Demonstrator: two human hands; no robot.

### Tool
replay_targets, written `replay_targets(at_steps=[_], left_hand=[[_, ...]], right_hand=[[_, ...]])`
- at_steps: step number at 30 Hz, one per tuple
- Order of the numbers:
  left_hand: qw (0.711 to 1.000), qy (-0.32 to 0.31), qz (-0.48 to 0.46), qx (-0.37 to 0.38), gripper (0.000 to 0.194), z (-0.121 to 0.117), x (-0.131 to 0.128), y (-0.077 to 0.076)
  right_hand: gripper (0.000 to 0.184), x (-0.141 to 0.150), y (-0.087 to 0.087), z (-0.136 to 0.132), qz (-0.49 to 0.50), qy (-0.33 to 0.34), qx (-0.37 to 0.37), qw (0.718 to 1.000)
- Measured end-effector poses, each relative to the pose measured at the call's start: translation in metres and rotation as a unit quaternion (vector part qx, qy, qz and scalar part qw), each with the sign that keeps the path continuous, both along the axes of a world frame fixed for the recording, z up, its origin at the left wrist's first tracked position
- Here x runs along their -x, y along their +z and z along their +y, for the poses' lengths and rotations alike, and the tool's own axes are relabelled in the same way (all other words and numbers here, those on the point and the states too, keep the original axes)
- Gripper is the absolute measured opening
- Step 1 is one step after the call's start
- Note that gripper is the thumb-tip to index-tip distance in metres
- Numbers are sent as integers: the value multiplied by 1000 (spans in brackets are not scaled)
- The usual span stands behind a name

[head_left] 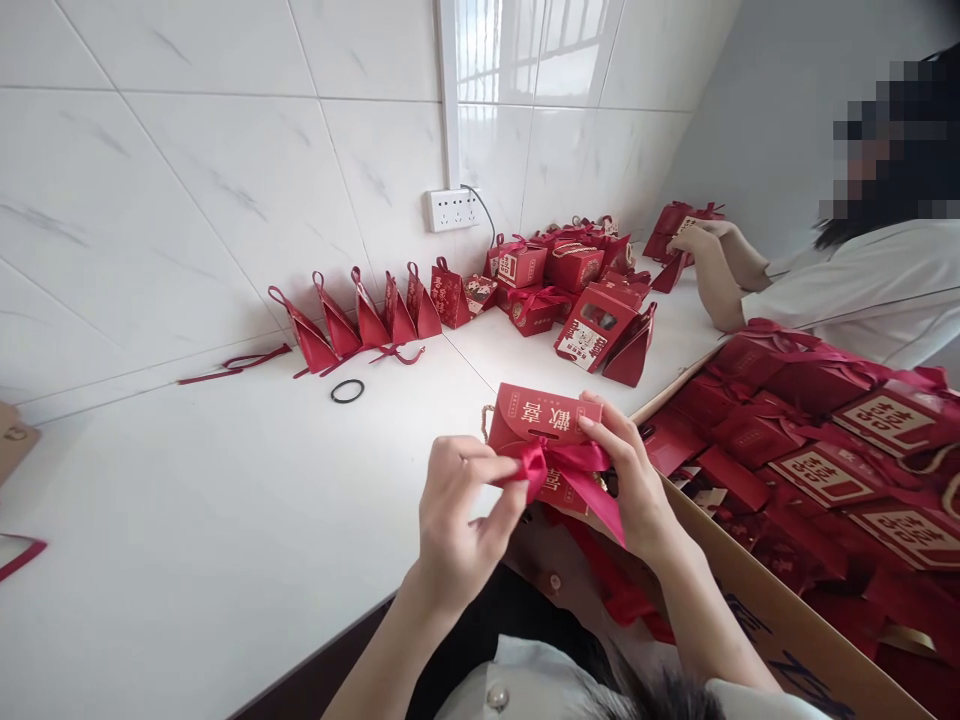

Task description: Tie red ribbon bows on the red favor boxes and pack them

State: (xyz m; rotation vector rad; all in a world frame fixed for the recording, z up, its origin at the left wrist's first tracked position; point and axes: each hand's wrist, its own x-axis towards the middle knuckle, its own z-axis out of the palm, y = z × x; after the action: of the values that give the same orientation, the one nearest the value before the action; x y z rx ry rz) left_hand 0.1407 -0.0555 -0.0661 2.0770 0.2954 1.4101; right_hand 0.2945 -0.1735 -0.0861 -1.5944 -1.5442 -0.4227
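Observation:
A red gift box [517,406] with pale printed characters and a pink-red ribbon [577,459] is held over the table's front edge. My left hand [459,505] pinches the looped part of the ribbon between thumb and forefinger, at the middle of the box. Wrapped around the right side of the box is my right hand [636,478], its fingertips on the top face. The ribbon's loose ends trail across the box toward my right hand. A twisted cord handle [486,424] sticks out at the box's left side.
Several red triangular boxes [369,312] line the wall beside a pile of gift boxes [532,310]. A black ring [347,391] and ribbon pieces [244,362] lie on the white table [225,520]. At right stands a full cardboard carton [750,590]; beyond, a co-worker's hands [694,240] hold a red box.

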Motion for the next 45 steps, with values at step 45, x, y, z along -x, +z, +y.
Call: replay_targets(at_steps=[45], left_hand=[[897, -8, 327, 296, 38, 84, -74, -102]], right_hand=[[96, -190, -41, -175, 202, -464, 187, 842]])
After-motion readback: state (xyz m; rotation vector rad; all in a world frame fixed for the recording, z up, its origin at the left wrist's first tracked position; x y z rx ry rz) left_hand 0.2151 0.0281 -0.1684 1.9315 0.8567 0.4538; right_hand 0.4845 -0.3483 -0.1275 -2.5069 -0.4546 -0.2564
